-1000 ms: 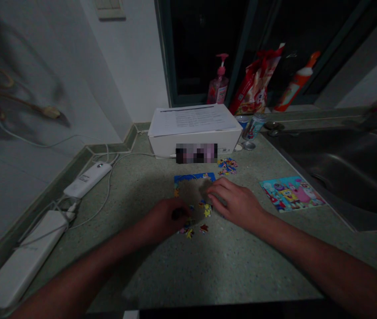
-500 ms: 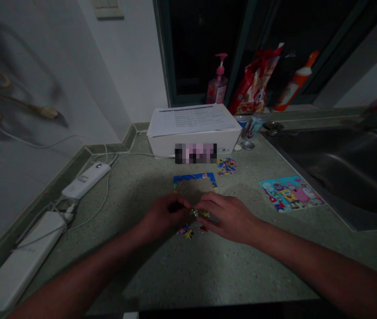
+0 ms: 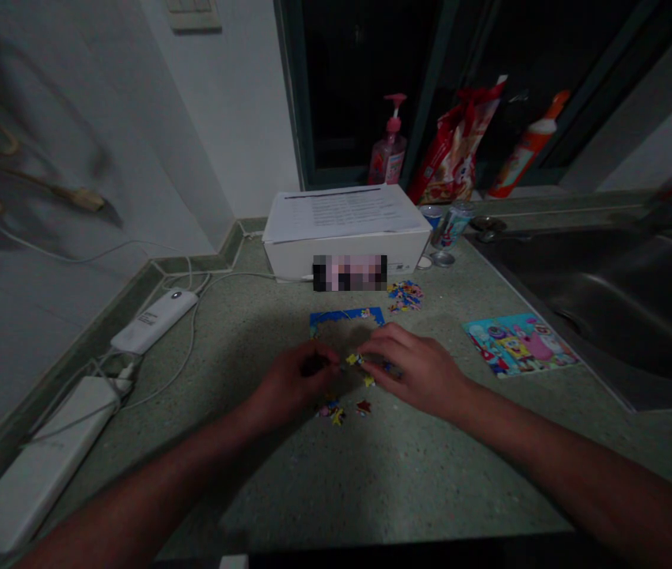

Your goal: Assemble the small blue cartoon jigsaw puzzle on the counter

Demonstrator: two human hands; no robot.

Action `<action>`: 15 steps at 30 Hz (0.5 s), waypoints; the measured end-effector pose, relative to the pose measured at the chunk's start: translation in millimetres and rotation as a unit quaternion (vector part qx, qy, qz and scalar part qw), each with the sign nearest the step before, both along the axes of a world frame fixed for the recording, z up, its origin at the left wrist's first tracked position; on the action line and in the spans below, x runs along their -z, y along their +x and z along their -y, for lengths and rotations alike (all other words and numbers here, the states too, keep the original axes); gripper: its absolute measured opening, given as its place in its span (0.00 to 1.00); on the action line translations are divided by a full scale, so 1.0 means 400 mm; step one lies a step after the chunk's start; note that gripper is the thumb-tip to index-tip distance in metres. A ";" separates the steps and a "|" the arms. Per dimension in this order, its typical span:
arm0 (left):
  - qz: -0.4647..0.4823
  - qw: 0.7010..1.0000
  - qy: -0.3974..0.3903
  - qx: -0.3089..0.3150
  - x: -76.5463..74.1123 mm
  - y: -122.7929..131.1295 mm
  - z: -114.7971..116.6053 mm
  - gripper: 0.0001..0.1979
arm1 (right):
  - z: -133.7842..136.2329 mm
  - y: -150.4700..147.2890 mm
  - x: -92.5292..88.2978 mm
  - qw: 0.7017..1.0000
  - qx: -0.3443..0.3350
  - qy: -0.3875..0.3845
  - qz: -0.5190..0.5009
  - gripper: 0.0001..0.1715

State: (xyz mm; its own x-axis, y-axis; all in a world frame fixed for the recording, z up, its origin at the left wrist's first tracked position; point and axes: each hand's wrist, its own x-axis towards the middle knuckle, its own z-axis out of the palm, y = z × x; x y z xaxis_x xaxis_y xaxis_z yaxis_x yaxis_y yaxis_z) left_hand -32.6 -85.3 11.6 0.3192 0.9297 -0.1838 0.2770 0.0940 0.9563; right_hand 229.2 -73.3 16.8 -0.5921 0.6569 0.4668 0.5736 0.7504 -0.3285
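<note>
Puzzle piece (image 3: 354,359) sits between the two hands (image 3: 293,382) (image 3: 420,367).

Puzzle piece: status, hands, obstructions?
Right hand pinching yellowish puzzle piece. Left hand alongside, grip unclear. Loose pieces on counter, some partly hidden by right hand.

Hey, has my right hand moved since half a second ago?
Yes, your right hand moved slightly forward, toward the white box, covering more of the puzzle border.
</note>
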 end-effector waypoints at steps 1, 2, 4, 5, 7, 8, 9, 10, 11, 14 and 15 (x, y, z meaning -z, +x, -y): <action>-0.012 1.000 0.012 -0.005 0.002 -0.003 -0.004 0.11 | -0.014 0.013 -0.005 1.000 0.023 -0.002 -0.009 0.10; -0.023 0.999 0.022 -0.010 0.005 -0.005 -0.008 0.11 | -0.030 0.027 -0.009 0.999 0.047 -0.006 -0.016 0.09; -0.045 0.998 0.039 -0.023 0.011 -0.009 -0.016 0.10 | -0.065 0.056 -0.013 0.996 0.090 -0.015 -0.025 0.09; -0.055 0.997 0.046 -0.029 0.015 -0.010 -0.019 0.10 | -0.081 0.070 -0.012 0.994 0.101 -0.022 -0.025 0.09; -0.072 0.995 0.055 -0.035 0.021 -0.012 -0.024 0.10 | -0.106 0.091 -0.005 0.993 0.110 -0.041 -0.010 0.08; -0.079 0.994 0.059 -0.036 0.024 -0.013 -0.026 0.10 | -0.114 0.097 0.001 0.993 0.112 -0.047 0.001 0.07; -0.083 0.994 0.063 -0.036 0.026 -0.014 -0.027 0.09 | -0.118 0.102 0.009 0.992 0.110 -0.054 0.015 0.07; -0.085 0.994 0.067 -0.036 0.029 -0.015 -0.028 0.09 | -0.118 0.105 0.017 0.992 0.111 -0.058 0.025 0.08; -0.083 0.993 0.071 -0.036 0.032 -0.016 -0.029 0.09 | -0.116 0.106 0.025 0.991 0.114 -0.063 0.031 0.08; -0.071 0.994 0.079 -0.038 0.037 -0.017 -0.030 0.10 | -0.096 0.105 0.046 0.988 0.128 -0.083 0.034 0.09; -0.072 0.993 0.080 -0.039 0.038 -0.017 -0.030 0.10 | -0.089 0.105 0.051 0.987 0.132 -0.088 0.033 0.09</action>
State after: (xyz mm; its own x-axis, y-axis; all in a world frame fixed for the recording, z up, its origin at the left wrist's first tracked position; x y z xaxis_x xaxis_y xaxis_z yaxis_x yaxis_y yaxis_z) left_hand -39.4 -73.1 -3.6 0.2260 0.9716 -0.0699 0.4093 -0.0296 0.9119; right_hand 271.1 -37.7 -3.5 -0.4150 0.8595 0.2983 0.7660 0.5070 -0.3952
